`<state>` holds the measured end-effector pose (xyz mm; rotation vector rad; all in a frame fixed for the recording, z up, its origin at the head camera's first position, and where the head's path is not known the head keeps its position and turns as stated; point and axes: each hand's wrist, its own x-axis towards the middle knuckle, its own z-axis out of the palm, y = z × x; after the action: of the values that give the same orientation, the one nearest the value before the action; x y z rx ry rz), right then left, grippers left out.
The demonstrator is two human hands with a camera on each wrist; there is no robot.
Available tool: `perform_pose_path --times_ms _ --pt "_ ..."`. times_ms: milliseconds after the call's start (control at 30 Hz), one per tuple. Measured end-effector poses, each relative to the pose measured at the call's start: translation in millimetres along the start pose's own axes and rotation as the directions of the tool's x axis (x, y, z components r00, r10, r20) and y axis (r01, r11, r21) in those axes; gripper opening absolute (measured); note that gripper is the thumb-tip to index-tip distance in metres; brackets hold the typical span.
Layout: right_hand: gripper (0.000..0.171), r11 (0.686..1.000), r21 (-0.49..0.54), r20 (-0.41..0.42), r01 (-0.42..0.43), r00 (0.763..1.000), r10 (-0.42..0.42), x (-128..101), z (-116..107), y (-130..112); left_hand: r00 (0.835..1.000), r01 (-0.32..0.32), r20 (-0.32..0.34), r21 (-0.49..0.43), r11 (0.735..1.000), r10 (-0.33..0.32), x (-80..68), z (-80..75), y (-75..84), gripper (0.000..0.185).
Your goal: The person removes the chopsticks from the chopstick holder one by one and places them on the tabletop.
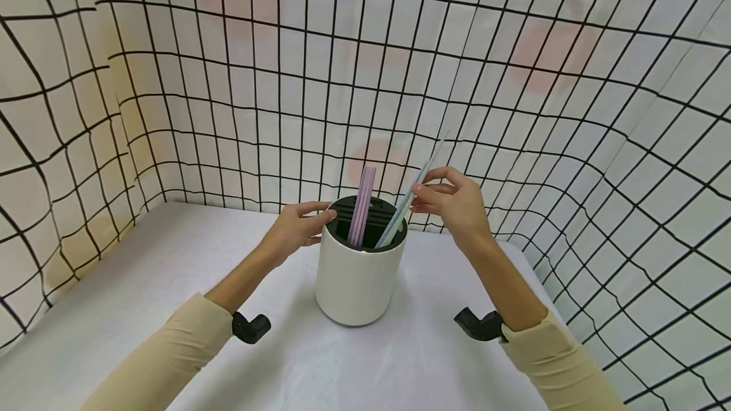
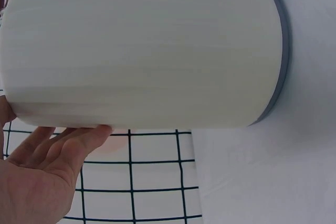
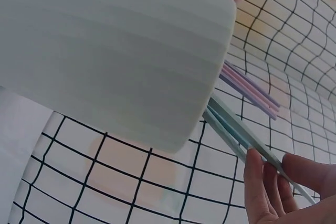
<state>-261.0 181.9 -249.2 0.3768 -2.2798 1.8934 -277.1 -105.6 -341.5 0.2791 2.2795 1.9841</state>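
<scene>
A white cylindrical holder (image 1: 356, 278) with a black slotted insert stands on the white table (image 1: 143, 309). Pink sticks (image 1: 362, 205) stand upright in it. My right hand (image 1: 451, 205) pinches a bundle of pale blue sticks (image 1: 408, 202), which lean to the right with their lower ends inside the holder. My left hand (image 1: 297, 227) holds the holder's left rim, fingers curved round it. The left wrist view shows the holder's wall (image 2: 142, 51) filling the frame, my left hand (image 2: 42, 171) against it. The right wrist view shows the blue sticks (image 3: 241, 135) pinched in my right fingers (image 3: 262, 182), pink sticks (image 3: 252, 90) behind.
A white cloth with a black grid (image 1: 365, 68) hangs close around the table on the back, left and right. Bare table surface lies in front of the holder and to its left.
</scene>
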Motion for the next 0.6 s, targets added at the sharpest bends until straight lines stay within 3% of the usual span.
perform_pose_path --times_ms 233,433,600 --pt "0.031 0.990 0.135 -0.077 0.037 0.997 -0.026 2 -17 -13 1.000 0.002 0.000 0.001 1.000 -0.002 0.5 0.5 0.0 0.059" --pt "0.032 0.987 0.149 -0.150 0.052 0.988 -0.029 3 -36 -23 1.000 0.014 -0.008 0.008 1.000 -0.014 0.8 0.6 0.0 0.059" --pt "0.033 0.985 0.174 -0.175 0.014 0.985 0.017 3 -53 -19 1.000 0.016 -0.011 0.005 1.000 -0.016 1.4 0.6 -0.2 0.057"
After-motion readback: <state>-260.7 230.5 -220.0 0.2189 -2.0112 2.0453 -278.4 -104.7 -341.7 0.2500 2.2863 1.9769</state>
